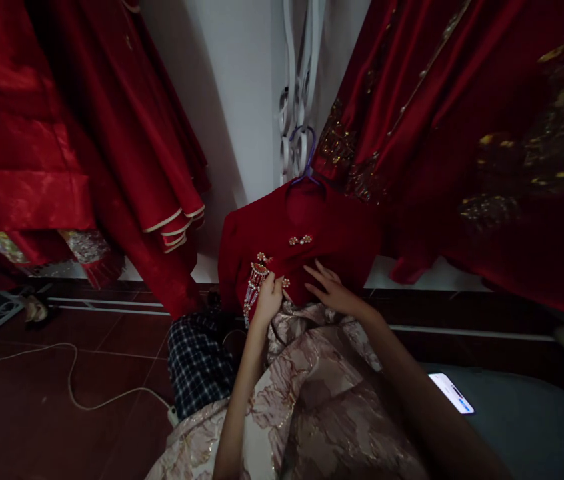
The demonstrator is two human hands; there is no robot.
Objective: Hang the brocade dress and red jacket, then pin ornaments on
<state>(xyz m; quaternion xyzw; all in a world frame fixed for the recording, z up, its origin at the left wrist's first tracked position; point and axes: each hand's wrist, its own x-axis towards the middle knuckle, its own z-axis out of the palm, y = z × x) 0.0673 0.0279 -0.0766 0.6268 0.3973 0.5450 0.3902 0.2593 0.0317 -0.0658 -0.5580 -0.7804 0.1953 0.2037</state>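
Note:
A red jacket (347, 233) hangs in front of me on a purple hanger (309, 167). Jewelled clasps (301, 240) run down its front, and a beaded tassel ornament (257, 280) dangles on its left side. My left hand (269, 298) is closed at the jacket's front edge, beside a lower clasp (286, 283), with thumb and fingers pinched on the cloth. My right hand (332, 290) lies over the jacket's right front with fingers spread, touching or just above the fabric. A shiny floral cloth (327, 373) bunches below both hands and covers my lap.
Red garments (127, 133) hang at the left, and red gowns with gold trim (442, 140) at the right. White metal scrollwork (292, 100) stands behind. A lit phone (451, 393) rests on a grey seat (522, 427). A white cable (75, 373) crosses the tiled floor.

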